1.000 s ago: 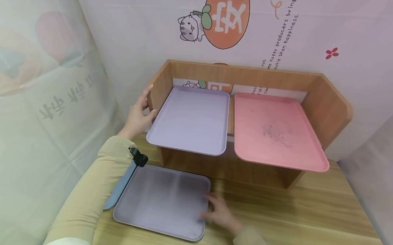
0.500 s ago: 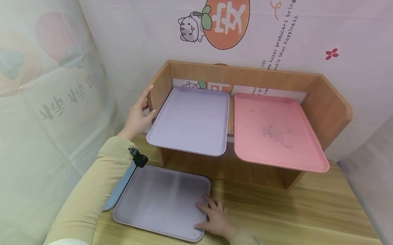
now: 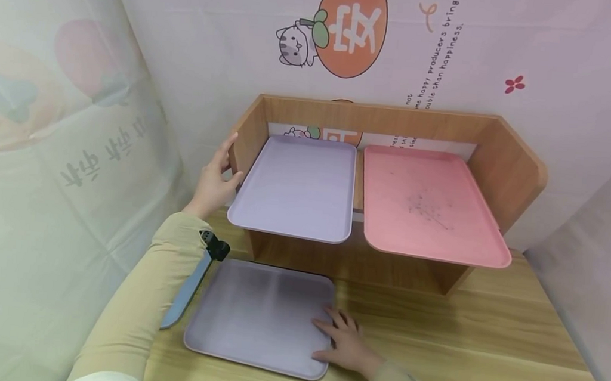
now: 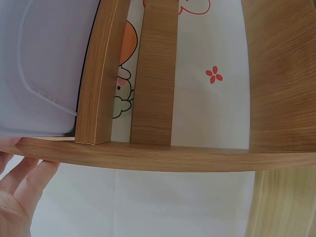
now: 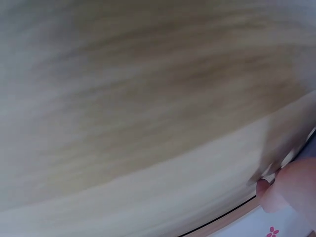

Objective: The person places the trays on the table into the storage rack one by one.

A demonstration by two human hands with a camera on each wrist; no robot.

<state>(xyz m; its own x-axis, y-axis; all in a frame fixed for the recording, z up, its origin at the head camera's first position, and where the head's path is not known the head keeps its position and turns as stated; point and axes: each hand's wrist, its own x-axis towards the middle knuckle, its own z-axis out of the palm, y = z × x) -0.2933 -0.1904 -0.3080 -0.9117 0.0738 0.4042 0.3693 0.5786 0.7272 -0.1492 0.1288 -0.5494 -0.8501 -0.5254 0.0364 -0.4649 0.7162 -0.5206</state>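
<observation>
My left hand (image 3: 212, 184) grips the left side panel (image 3: 247, 132) of a wooden shelf, thumb on the front inner side and fingers outside. In the left wrist view its fingers lie against the panel's edge. A lilac tray (image 3: 297, 187) sits on the shelf's left half, a pink tray (image 3: 434, 203) on its right; both overhang the front. On the table lies a grey-purple tray (image 3: 260, 318). My right hand (image 3: 349, 346) holds its right edge, with thumb and forefinger over the rim; the other fingertips are partly hidden.
A blue flat thing (image 3: 186, 295), partly hidden by the left sleeve, lies left of the grey-purple tray. The wooden table (image 3: 487, 342) extends to the right. Printed white cloth (image 3: 215, 40) hangs behind and at both sides.
My right hand has come onto the grey-purple tray's right edge, and the tray has slid slightly right, away from the blue thing. The left hand and shelf trays stay put.
</observation>
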